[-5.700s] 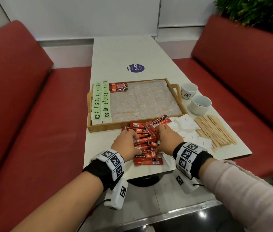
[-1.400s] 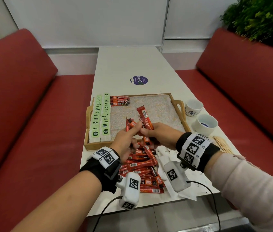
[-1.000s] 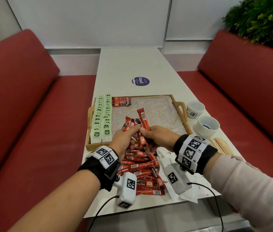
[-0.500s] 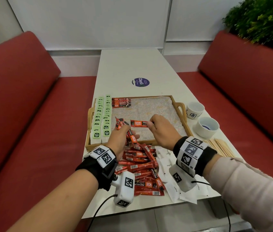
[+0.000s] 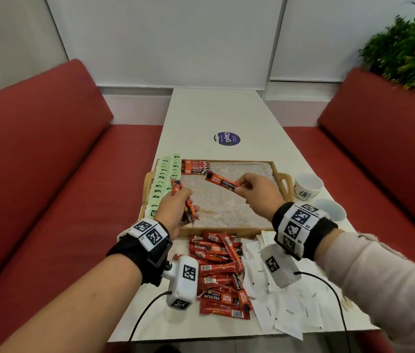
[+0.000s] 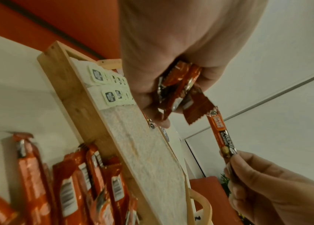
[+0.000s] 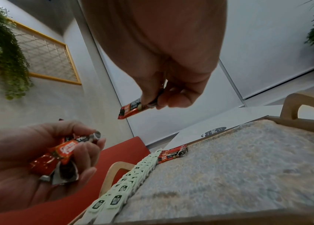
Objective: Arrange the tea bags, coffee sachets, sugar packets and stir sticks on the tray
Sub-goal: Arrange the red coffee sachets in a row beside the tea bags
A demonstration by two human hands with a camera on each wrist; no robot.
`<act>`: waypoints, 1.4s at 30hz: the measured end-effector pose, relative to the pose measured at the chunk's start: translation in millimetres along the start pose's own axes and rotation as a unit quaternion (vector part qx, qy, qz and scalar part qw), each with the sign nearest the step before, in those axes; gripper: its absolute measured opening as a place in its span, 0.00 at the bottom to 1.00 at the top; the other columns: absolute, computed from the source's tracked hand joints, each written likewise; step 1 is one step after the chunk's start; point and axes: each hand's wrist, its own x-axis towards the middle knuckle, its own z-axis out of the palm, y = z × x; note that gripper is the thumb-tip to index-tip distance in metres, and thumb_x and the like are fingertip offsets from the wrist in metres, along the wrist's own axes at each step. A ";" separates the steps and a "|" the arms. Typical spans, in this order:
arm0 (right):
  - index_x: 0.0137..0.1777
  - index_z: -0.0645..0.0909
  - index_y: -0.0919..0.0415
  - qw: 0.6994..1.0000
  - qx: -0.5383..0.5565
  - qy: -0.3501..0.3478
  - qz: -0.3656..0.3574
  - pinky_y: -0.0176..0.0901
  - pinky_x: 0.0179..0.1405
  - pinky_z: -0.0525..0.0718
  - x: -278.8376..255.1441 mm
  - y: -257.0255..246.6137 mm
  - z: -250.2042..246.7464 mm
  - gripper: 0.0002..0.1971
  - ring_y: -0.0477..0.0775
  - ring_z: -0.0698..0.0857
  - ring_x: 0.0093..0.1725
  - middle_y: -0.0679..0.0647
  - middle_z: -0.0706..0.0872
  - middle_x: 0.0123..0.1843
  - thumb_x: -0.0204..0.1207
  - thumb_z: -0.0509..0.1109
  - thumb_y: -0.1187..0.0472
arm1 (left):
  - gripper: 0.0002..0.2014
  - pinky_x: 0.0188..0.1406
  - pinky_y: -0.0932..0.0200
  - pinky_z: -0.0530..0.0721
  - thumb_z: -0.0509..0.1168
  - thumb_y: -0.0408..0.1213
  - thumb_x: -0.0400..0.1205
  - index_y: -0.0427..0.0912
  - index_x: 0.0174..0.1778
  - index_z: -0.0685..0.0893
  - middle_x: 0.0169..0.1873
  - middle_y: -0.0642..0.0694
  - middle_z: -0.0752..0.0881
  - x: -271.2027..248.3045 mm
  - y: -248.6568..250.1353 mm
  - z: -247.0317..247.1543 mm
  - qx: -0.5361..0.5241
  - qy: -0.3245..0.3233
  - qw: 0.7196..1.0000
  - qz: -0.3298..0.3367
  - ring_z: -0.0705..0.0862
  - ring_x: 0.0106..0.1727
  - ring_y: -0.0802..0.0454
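Note:
A wooden tray (image 5: 226, 228) with a pale liner holds two rows of green tea bags (image 5: 163, 180) along its left side and a few red coffee sachets (image 5: 195, 166) at the far left corner. My right hand (image 5: 257, 192) pinches one red coffee sachet (image 5: 221, 182) by its end, above the tray's far half. My left hand (image 5: 177, 209) grips a small bunch of coffee sachets (image 5: 185, 205) over the tray's near left part. A pile of coffee sachets (image 5: 220, 271) lies on the table before the tray, with white sugar packets (image 5: 285, 312) to its right.
Two white cups (image 5: 307, 187) stand on the table right of the tray. A round purple sticker (image 5: 226, 138) marks the table beyond it. Red benches (image 5: 48, 174) flank the table, and a green plant (image 5: 410, 52) stands at the back right.
My right hand has carried its single sachet up and toward the tray's far left, away from my left hand. My left hand has stayed over the tray's near left with its bunch.

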 end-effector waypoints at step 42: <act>0.43 0.85 0.60 0.979 -0.174 -0.070 0.079 0.40 0.42 0.76 201.8 9.9 97.0 0.03 0.57 0.86 0.48 0.58 0.89 0.46 0.70 0.75 0.64 | 0.02 0.32 0.60 0.85 0.62 0.38 0.84 0.46 0.46 0.76 0.40 0.47 0.80 166.5 49.3 -31.0 0.035 0.003 0.999 0.013 0.84 0.32 0.53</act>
